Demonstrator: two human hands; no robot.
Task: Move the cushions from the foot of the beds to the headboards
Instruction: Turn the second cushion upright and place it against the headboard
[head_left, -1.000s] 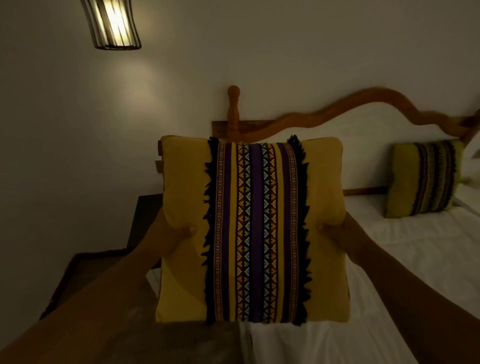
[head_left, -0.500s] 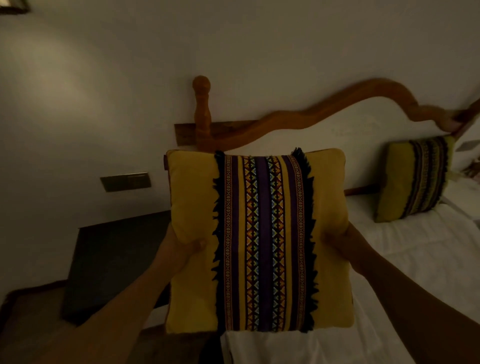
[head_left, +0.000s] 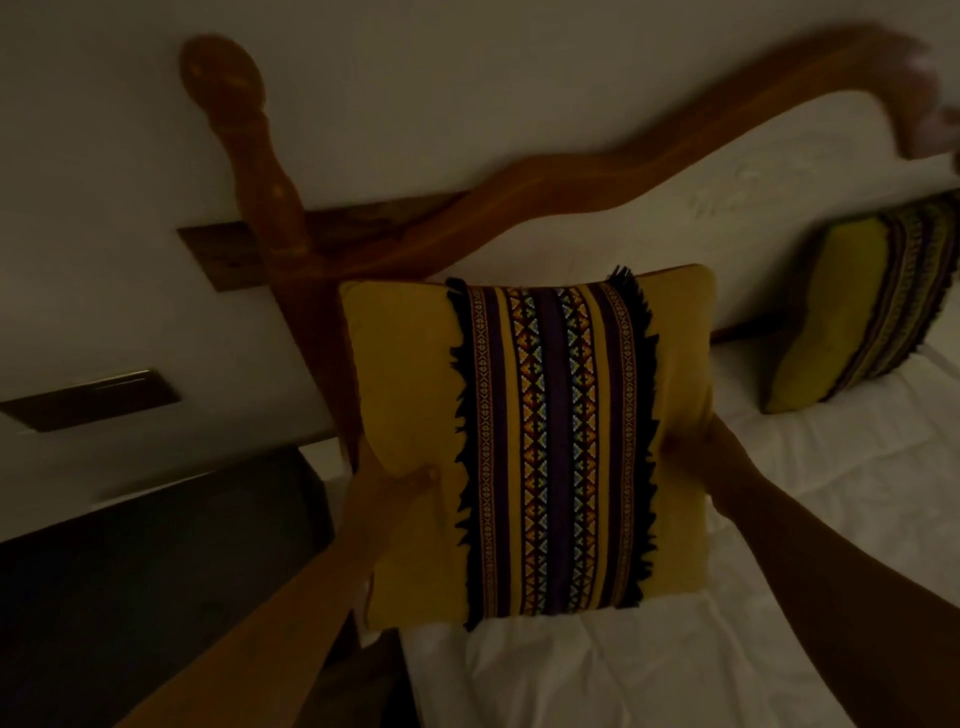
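Observation:
I hold a yellow cushion (head_left: 405, 395) with a purple patterned band and black fringe upright, above the white bed (head_left: 779, 545), near the left end of the wavy wooden headboard (head_left: 597, 176). My left hand (head_left: 389, 483) grips its left edge, thumb on the front. On its right edge sits my right hand (head_left: 701, 447). A second matching cushion (head_left: 852, 306) leans against the headboard at the right.
A turned wooden bedpost (head_left: 260, 156) rises at the headboard's left end. A dark nightstand (head_left: 156, 561) stands left of the bed, below a dark switch plate (head_left: 98, 397) on the white wall.
The cushion has moved forward and down toward the headboard. The view has tilted down; the wall lamp has left the frame.

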